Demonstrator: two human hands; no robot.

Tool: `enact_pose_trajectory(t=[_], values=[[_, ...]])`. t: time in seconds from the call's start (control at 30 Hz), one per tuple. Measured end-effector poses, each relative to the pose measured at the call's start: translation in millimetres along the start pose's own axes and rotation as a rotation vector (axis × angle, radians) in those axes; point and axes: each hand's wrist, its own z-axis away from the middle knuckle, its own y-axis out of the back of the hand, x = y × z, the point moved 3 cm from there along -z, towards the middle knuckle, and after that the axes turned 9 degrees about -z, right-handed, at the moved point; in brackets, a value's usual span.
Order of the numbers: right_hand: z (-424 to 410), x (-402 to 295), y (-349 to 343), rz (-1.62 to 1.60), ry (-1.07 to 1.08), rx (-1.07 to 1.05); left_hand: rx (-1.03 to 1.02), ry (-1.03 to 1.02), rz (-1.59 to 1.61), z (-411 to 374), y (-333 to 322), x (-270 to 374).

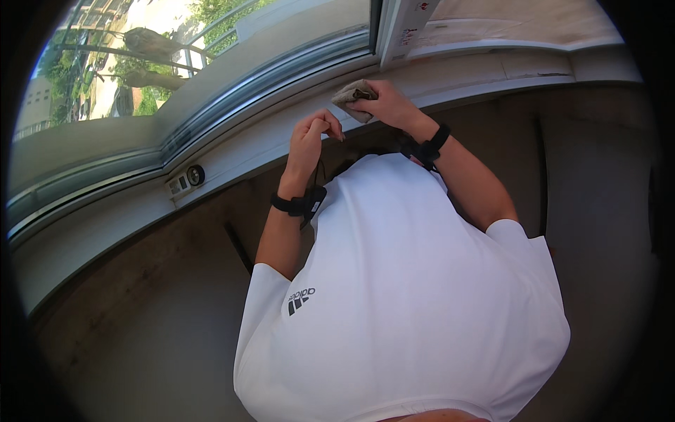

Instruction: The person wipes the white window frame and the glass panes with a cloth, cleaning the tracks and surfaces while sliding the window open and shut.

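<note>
A folded grey-brown cloth [354,98] is gripped in my right hand [389,103], with the thumb along its near side. It is over the white window sill [248,150], close to the foot of the window frame post; whether it touches the sill is hard to tell. My left hand [311,134] hovers at the sill's front edge, to the left of the cloth and apart from it. Its fingers are curled inward, and nothing shows in them. Both wrists wear black straps with small black devices.
Sliding window tracks [274,79] run behind the sill. A small white device [185,180] with a round dark part rests on the sill at left. The white frame post [403,34] bears printed red marks. Outside the glass are a metal railing [198,55] and trees.
</note>
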Motion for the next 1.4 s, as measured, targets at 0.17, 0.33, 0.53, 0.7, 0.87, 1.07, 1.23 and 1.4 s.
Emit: enact_pose_trajectory(t=[0.17, 0.33, 0.53, 0.7, 0.87, 1.07, 1.23, 1.4], values=[[2.4, -41.5, -17.9, -0.587, -0.121, -0.081, 0.143, -0.027, 0.116, 37.6, 18.2, 1.0], [-0.5, -42.8, -27.3, -0.712, -0.222, -0.235, 0.23, -0.048, 0.076, 78.7, 20.5, 2.5], [5.8, -48.4, -71.6, -0.655, -0.323, -0.45, 0.363, 0.109, -0.071, 105.6, 10.1, 12.6], [8.5, -47.4, -107.8, -0.402, -0.315, -0.508, 0.481, 0.228, -0.158, 126.4, 17.6, 13.8], [8.3, -32.9, -114.4, -0.432, -0.39, -0.498, 0.386, 0.126, 0.009, 136.9, 23.8, -19.7], [-1.2, -7.7, -95.0, -0.49, -0.357, -0.353, 0.299, 0.003, 0.087, 114.6, 32.9, -38.3], [2.7, 2.2, -77.8, -0.495, -0.319, -0.276, 0.243, 0.008, -0.056, 88.7, 33.9, -45.6], [5.9, 14.3, -60.4, -0.402, -0.232, -0.222, 0.218, 0.038, -0.243, 61.2, 28.8, -44.4]])
